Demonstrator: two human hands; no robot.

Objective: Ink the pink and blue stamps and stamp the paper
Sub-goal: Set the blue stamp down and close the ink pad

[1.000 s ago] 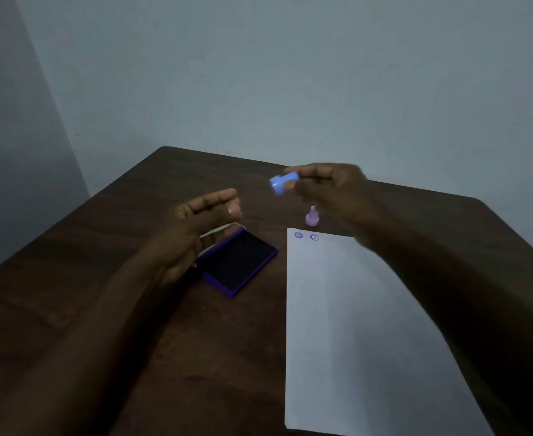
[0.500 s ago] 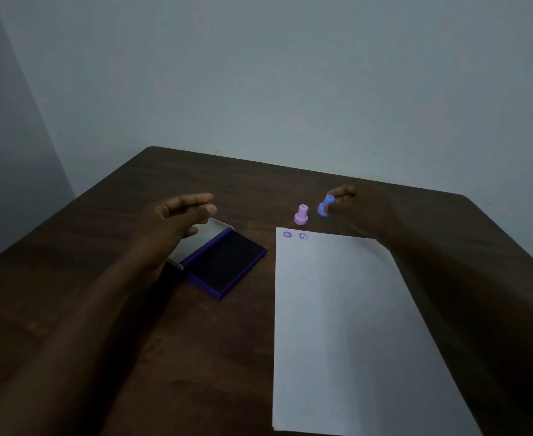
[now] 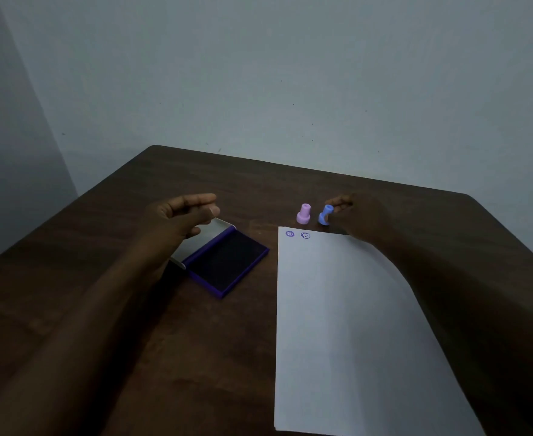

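A tilted blue stamp [image 3: 325, 214] is pinched at its top by the right hand [image 3: 361, 217], just beyond the paper [image 3: 347, 325] and beside the upright pink stamp [image 3: 303, 213]. Two inked marks [image 3: 297, 235] sit at the paper's far left corner. Left of the paper, the left hand [image 3: 177, 218] hovers open and empty over the open ink pad [image 3: 227, 262].

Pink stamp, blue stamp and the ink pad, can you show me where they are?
pink stamp [image 3: 303, 213], head view, on its body.
blue stamp [image 3: 324, 215], head view, on its narrow waist.
ink pad [image 3: 227, 262], head view, on the dark inked surface.
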